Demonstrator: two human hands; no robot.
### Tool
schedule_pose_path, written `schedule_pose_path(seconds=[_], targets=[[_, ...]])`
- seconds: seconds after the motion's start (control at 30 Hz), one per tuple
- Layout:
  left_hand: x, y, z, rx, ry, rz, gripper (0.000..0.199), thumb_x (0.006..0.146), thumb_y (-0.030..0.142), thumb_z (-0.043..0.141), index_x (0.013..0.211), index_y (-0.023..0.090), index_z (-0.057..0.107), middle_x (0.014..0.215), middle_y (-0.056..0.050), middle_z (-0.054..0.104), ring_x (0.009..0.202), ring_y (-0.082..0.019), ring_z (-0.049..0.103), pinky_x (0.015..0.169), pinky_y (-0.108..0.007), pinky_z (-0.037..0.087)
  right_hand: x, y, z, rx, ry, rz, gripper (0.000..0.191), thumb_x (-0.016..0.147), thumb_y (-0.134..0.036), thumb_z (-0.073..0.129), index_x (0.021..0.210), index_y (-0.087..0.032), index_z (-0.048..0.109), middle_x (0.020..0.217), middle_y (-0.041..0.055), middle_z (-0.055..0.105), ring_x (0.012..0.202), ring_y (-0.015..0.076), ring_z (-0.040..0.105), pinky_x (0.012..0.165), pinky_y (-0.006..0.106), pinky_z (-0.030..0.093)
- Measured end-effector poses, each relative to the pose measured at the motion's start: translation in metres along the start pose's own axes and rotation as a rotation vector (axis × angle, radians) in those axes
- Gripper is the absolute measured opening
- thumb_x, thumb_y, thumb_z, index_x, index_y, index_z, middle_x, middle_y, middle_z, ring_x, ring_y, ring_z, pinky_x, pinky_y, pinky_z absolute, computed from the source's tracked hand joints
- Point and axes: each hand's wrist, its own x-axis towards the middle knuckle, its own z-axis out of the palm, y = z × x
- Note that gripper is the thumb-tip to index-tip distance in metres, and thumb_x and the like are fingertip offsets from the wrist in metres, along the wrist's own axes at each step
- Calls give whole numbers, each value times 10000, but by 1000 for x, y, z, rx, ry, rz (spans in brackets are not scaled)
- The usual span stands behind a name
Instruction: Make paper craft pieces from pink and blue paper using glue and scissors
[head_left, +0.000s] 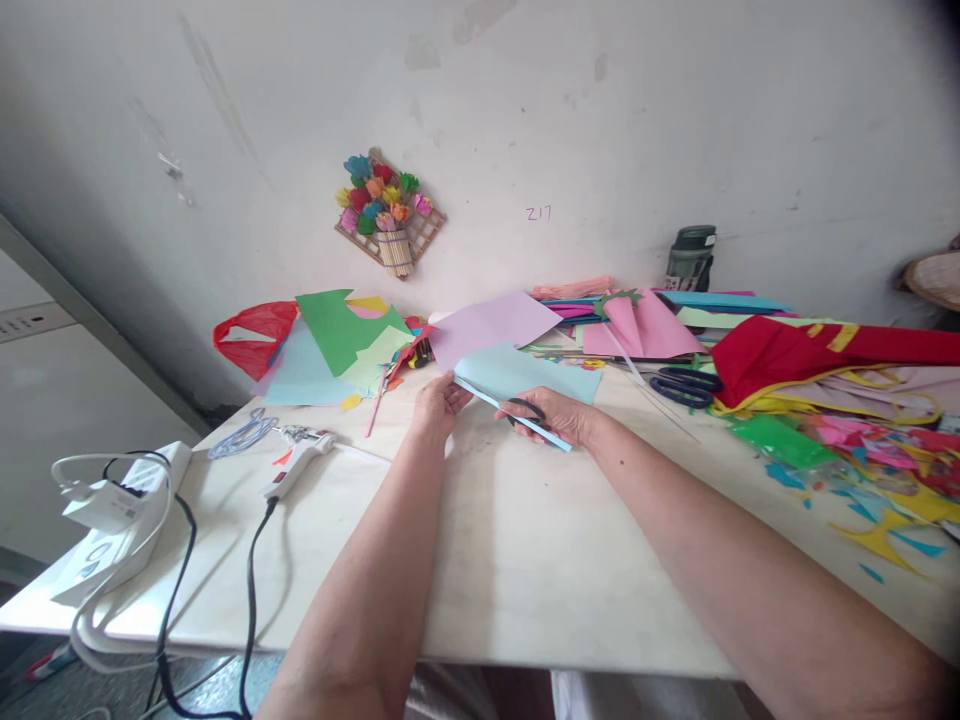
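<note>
A light blue sheet of paper lies at the middle of the table, with a narrow blue strip along its near side. My left hand pinches the left end of the paper. In my right hand are black-handled scissors, fingers wrapped through the handles. The scissors sit between the sheet and the strip; their blades are mostly hidden by paper and fingers. Behind the blue sheet is a lilac sheet.
A glue gun and a white power strip with loose cables occupy the left. Green paper lies back left. At right are dark-handled scissors, red cloth and paper scraps. A bottle stands at the wall.
</note>
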Motion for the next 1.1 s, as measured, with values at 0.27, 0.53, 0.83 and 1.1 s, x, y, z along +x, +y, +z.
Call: schedule_pose_path(seconds=[0.27,0.53,0.83,1.1], targets=[[-1,0,0,-13,15,-1,80,703,156,552,767,109,547,632,-44,600,602,-144,611,626,-293,520,0,0,0,-6,6,2,365,724,-451,544,863,-114,567,481,-24,504,304,34,361,274,163,191],[-1,0,0,-32,23,7,61,712,146,544,762,112,541,624,-44,599,602,-141,612,637,-298,525,-1,0,0,-6,10,10,386,712,-458,553,878,-111,572,489,-21,504,305,34,351,272,166,176],[0,0,2,-48,73,-9,56,702,144,558,748,118,543,620,-45,599,581,-147,609,627,-312,525,-5,-8,7,-32,75,71,394,694,-460,566,875,-111,588,451,-37,455,331,38,353,298,159,169],[-4,2,4,-61,67,-4,49,710,137,545,753,116,546,634,-47,604,582,-135,603,617,-285,522,-2,-3,4,-21,58,42,396,690,-459,572,877,-110,585,452,-41,457,321,30,316,299,167,175]])
